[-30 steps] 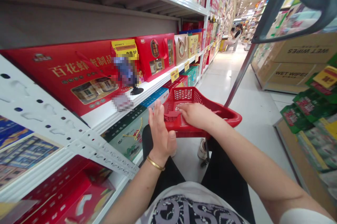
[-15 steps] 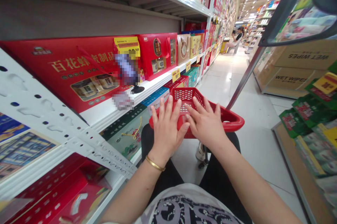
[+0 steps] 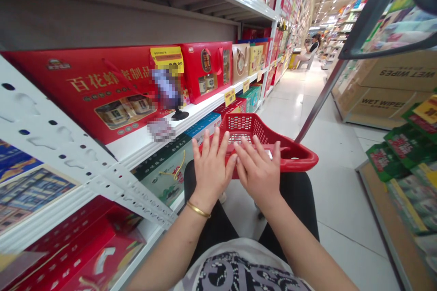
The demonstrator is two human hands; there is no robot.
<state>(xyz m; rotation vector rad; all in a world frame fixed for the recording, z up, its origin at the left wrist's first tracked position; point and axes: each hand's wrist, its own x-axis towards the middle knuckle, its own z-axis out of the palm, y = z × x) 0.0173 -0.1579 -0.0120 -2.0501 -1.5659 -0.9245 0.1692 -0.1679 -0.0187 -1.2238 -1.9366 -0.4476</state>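
A red plastic shopping basket [image 3: 290, 156] with a perforated wall stands between my knees. My left hand [image 3: 212, 163] is stretched out over its near left side, palm down with fingers apart, a gold bangle on the wrist. Beside it my right hand [image 3: 259, 168] lies flat in the air, fingers extended, nearest the basket's near rim. The thumbs come close together; whether they touch I cannot tell. Neither hand holds anything, and whether they rest on the rim is unclear. The hands hide part of the near rim.
On the left, a white shelf [image 3: 201, 111] carries red gift boxes [image 3: 119, 95] and a small pixelated object on a black stand [image 3: 180, 114]. A grey pole [image 3: 321, 95] rises right of the basket. Wet-wipe cartons [image 3: 385, 104] and green packs [image 3: 399, 145] line the right; a seated person [image 3: 309, 52] is farther down the aisle.
My right hand has shifted slightly left and down, its fingers now pointing more forward. The left hand has moved a little left and down. Both remain spread above the basket's near side.
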